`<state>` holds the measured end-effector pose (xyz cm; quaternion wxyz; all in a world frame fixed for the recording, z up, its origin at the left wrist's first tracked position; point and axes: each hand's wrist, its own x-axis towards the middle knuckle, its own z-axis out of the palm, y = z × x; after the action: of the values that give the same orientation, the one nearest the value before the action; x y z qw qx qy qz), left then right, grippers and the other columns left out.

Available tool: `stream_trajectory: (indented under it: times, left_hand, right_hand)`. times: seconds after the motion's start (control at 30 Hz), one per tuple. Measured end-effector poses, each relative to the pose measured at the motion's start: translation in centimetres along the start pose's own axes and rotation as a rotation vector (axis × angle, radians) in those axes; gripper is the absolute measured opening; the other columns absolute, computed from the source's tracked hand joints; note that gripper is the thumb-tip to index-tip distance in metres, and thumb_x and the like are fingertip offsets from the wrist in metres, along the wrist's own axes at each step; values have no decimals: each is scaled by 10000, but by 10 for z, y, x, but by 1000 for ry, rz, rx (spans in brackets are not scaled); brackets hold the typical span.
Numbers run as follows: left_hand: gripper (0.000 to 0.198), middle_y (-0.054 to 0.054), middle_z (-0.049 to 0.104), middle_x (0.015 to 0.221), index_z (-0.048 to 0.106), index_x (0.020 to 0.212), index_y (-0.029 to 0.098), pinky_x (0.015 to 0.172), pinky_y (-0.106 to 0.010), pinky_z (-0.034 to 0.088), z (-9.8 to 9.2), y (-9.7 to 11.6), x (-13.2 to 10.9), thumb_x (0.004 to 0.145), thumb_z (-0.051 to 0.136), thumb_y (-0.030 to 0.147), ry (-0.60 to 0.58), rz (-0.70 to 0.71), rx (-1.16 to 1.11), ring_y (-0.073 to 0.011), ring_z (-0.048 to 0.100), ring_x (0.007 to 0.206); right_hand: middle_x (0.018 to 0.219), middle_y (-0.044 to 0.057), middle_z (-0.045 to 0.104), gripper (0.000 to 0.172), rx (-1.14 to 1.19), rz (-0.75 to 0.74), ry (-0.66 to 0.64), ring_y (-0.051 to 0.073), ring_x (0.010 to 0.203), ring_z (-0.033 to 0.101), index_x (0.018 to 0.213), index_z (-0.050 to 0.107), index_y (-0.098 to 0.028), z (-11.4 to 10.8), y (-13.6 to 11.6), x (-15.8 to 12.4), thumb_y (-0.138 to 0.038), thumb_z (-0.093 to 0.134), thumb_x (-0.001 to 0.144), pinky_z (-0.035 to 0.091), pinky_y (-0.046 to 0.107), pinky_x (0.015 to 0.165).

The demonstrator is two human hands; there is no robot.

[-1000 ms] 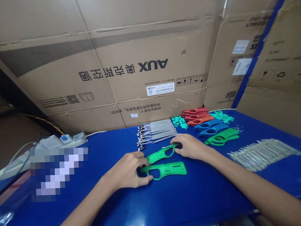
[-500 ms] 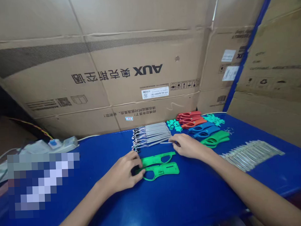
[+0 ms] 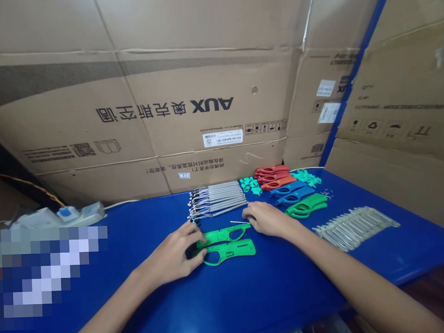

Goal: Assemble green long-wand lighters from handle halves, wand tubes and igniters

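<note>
Two green plastic handle shell halves, an upper one (image 3: 224,234) and a lower one (image 3: 243,248), lie side by side on the blue table. Curled over their left ends, my left hand (image 3: 177,253) has its thumb at the lower half and a finger on the upper one. My right hand (image 3: 263,218) is closed in a pinch on a thin, shiny rod (image 3: 239,221) that points left, just above the upper half. Behind the hands lies a row of grey metal tubes (image 3: 226,195) with thin wires at their left ends.
Small turquoise pieces (image 3: 250,185), red handles (image 3: 271,172), blue handles (image 3: 294,193) and green handles (image 3: 307,206) lie at the back right. Clear-looking slim tubes (image 3: 357,227) rest farther right. A power strip (image 3: 78,214) is at left; cardboard (image 3: 170,139) walls the table's back.
My right hand, with the thin rod, has come slightly down from the metal tubes toward the upper green shell half. My left hand stays at the shells. The view has shifted a little.
</note>
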<state>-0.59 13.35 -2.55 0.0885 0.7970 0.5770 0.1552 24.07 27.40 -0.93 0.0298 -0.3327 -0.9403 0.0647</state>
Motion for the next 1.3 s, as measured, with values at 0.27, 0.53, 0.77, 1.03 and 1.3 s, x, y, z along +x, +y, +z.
stream_trajectory:
  times: [0.27, 0.53, 0.77, 1.03, 1.3]
  left_hand:
    - [188, -57, 581, 971, 639, 898, 188, 824, -348, 490, 3, -1, 2, 904, 513, 327, -11, -21, -17, -199, 590, 905]
    - [226, -54, 592, 972, 627, 882, 192, 815, -342, 486, 7, -6, 4, 909, 503, 379, 0, -46, -54, -199, 601, 880]
    - [267, -55, 581, 964, 621, 892, 189, 778, -335, 480, 8, -5, 4, 922, 483, 415, -7, -69, -54, -194, 598, 844]
    - [267, -54, 582, 953, 627, 908, 180, 771, -321, 487, 6, -4, 3, 944, 461, 386, 12, -7, -6, -182, 596, 838]
    - [232, -66, 585, 972, 644, 923, 181, 799, -328, 492, 4, -1, 2, 942, 468, 332, 16, 32, -1, -195, 594, 882]
  right_hand:
    - [959, 73, 719, 224, 44, -16, 50, 206, 924, 654, 929, 727, -186, 0, -4, 1, -126, 519, 869, 403, 254, 715]
    - [1131, 51, 703, 259, -4, 315, 303, 163, 1025, 641, 1089, 697, -199, -69, 69, -20, -208, 474, 958, 443, 239, 882]
    - [970, 60, 684, 179, -46, 855, 184, 180, 912, 656, 971, 664, -124, -79, 186, -34, -291, 624, 921, 528, 354, 820]
    - [1101, 92, 644, 293, -29, 1020, 86, 201, 982, 632, 1069, 635, -125, -42, 206, -15, -376, 626, 918, 527, 394, 855]
    - [829, 50, 630, 191, 0, 938, 248, 155, 765, 609, 855, 620, -124, -74, 175, -30, -307, 604, 906, 494, 305, 699]
